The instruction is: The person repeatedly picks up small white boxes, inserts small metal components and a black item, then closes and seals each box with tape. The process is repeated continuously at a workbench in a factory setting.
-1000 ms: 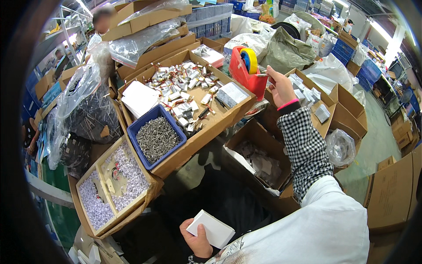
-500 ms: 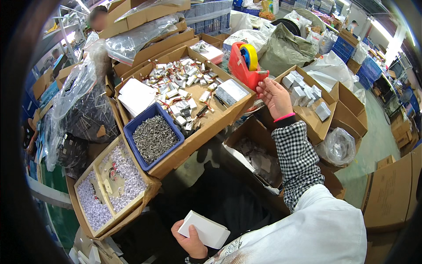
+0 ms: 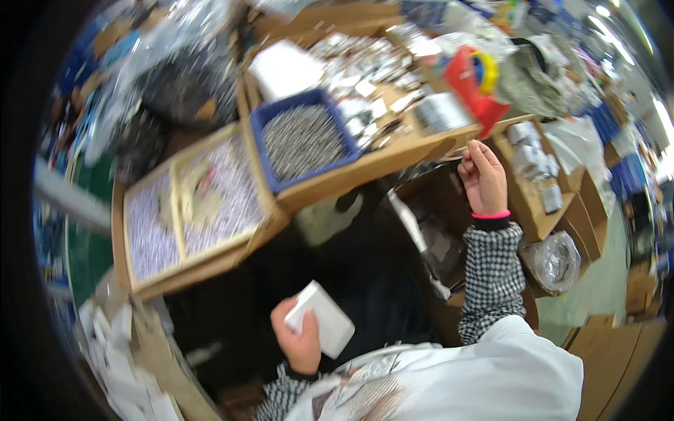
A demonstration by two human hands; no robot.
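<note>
My left hand is closed around a flat white box, thumb on top, held low in front of my body. The right hand is raised, its thumb and fingertips pinched together just below the front end of a red tape dispenser. What the pinch holds, if anything, is too small and blurred to make out. A yellow-rimmed tape roll sits in the dispenser, at the right end of a cardboard tray.
On the tray are a blue bin of small metal screws and many small wired silvery parts. A divided wooden tray of small pale pieces lies left. At right stands a carton with wrapped blocks; below my right hand is an open carton.
The whole view has turned and blurred. My right hand has come down slightly from the dispenser's front end, still pinched. My left hand still holds the white box, now tilted more steeply.
</note>
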